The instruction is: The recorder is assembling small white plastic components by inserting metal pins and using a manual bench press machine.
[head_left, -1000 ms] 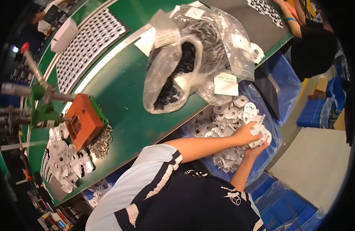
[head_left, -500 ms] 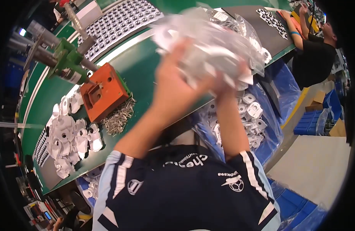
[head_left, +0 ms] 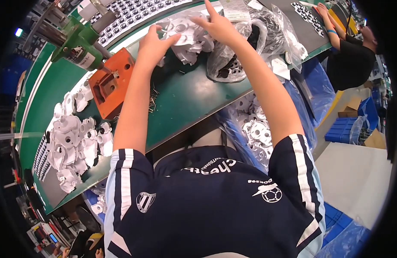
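Observation:
A heap of white moulded parts [head_left: 184, 38] lies on the green table in front of me. My left hand [head_left: 153, 46] is at the heap's left side, its thumb and fingers apart, holding nothing. On the other side, my right hand [head_left: 219, 28] is open with its fingers spread, at the heap's upper right edge. Just right of the heap sits a clear plastic bag [head_left: 226, 73] with small dark parts in it. Another clear bag [head_left: 267, 41] with dark contents lies beyond my right forearm.
An orange fixture block [head_left: 113, 86] stands under a green press [head_left: 78, 51]. Metal pins [head_left: 153, 99] show partly behind my left forearm. More white parts [head_left: 69, 135] are at left; others [head_left: 257, 129] fill a blue-lined bin. A person [head_left: 351, 60] works at right.
The white parts, held up in both hands and blurred before, now lie on the table. Both hands have let go and moved apart, the left one leftward, the right one up.

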Available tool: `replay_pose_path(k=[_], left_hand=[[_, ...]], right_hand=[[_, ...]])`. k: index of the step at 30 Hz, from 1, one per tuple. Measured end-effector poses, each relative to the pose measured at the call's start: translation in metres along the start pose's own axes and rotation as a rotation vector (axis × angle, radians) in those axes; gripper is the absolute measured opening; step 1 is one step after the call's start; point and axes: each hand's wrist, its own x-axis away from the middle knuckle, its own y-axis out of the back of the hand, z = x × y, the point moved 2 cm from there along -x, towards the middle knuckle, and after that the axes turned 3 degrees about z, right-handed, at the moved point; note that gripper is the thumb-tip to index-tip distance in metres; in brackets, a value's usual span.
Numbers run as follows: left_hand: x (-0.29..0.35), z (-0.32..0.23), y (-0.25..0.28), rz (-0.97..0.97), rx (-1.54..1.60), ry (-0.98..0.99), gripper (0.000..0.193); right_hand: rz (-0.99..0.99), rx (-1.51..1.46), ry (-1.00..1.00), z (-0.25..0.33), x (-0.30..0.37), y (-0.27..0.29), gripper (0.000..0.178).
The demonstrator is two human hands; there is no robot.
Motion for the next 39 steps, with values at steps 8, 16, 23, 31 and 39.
replay_pose_path(k=[8,16,23,31,39], left_hand=[[0.086,-0.031,-0.016,0.021,-0.239,-0.142,0.028],[0.109,0.022,-0.087,0.192,-0.729,-0.559,0.075],[0.154,0.031,-0.053,0.172,-0.896,-0.375,0.072],[0.170,-0.065,-0.099,0.667,0.065,-0.529,0.032],[0.148,-0.023,-0.306,0.966,0.262,-0.033,0.040]], right_hand=[[-0.283,0.149,0.028,-0.020,0.009,0.009,0.056],[-0.377,0.222,0.147,0.017,0.016,0.016,0.045],[-0.334,-0.009,0.258,-0.013,0.005,0.020,0.043],[-0.259,-0.183,0.262,-0.026,0.027,0.069,0.032],[-0.691,0.063,-0.133,-0.185,0.277,0.144,0.013]])
